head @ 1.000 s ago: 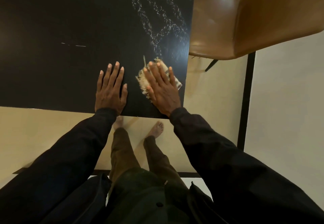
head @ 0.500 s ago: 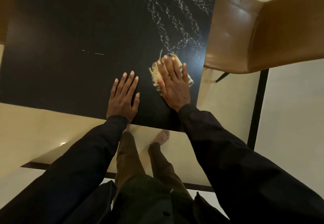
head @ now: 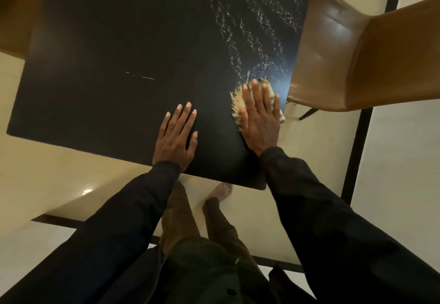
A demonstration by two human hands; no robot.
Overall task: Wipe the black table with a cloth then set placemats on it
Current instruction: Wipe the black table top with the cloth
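Near the right edge of the black tabletop (head: 119, 41), the cloth (head: 236, 101) is pressed flat beneath the right hand (head: 260, 118), whose fingers are stretched straight over it. Beside it, the left hand (head: 177, 137) is laid flat on the tabletop, released, with nothing held. Pale streaks (head: 250, 18) are seen beyond the cloth. A chair (head: 357, 53) is set just beside that edge.

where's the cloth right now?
Head view: the cloth sits under the flat right hand at the right edge of the black table, next to the brown chair; the left hand rests flat on the table to its left.
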